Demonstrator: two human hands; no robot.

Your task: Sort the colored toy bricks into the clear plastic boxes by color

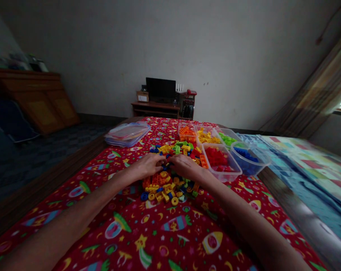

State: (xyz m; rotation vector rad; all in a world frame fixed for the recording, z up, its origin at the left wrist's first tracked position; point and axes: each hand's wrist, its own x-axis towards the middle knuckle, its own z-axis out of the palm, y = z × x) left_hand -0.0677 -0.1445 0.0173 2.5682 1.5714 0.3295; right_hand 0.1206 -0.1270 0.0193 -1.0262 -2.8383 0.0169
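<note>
A mixed pile of plastic building bricks (165, 187) in yellow, orange, red, blue and green lies on the red patterned cloth. Over its middle, my left hand (149, 164) reaches in with bent, closed fingers. Facing it from the other side is my right hand (184, 165), its fingers curled down among the bricks. The fingertips of both hands are close together near some blue and red pieces; what they grip is too small and dark to make out. Just right of my right hand stands a clear tub of red bricks (216, 156).
Behind the red tub are clear tubs of orange bricks (187, 134), yellow bricks (206, 136) and green bricks (226, 139). A round tub (262, 165) holds blue bricks. Stacked clear lids (128, 133) lie at the back left. A bed (305, 162) adjoins the table's right side.
</note>
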